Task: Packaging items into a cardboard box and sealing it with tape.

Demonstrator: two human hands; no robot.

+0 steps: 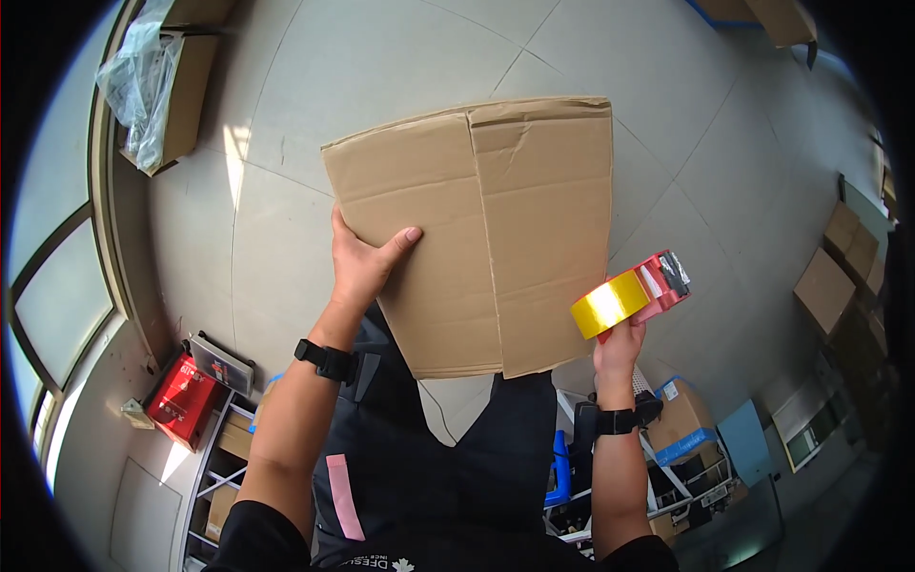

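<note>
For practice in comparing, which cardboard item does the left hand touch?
The large seamed cardboard; the left hand grips its edge. The plastic-draped box and blue-taped box lie apart.

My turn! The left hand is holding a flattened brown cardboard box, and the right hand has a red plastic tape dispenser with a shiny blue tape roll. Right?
Not quite: the tape isn't blue. The head view shows a shiny golden-yellow tape roll on the red plastic tape dispenser in the right hand. The left hand does hold the flattened brown cardboard box.
</note>
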